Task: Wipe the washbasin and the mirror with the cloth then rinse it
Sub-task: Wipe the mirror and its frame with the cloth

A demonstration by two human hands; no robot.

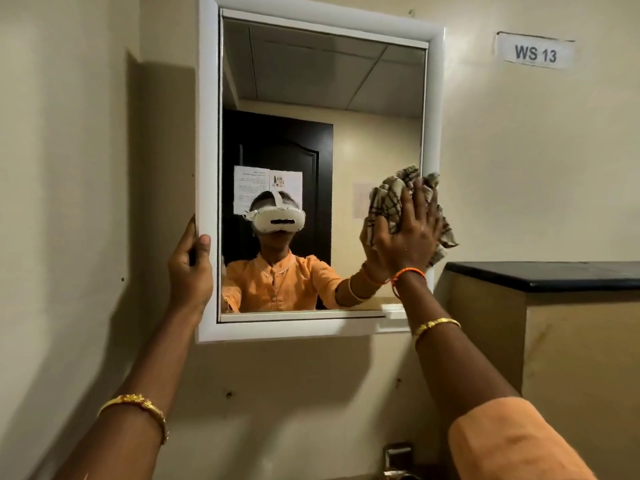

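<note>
Now | cloth (387, 199) pressed between right hand (410, 239) and mirror (311, 81)

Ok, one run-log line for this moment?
step: mirror wipe | right hand: presses cloth on mirror, right edge | left hand: grips mirror frame

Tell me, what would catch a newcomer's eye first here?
The white-framed mirror fills the middle of the wall. The right hand presses a checked cloth against its right edge, while the left hand grips its left side. A label reading WS 13 hangs at the upper right.
</note>
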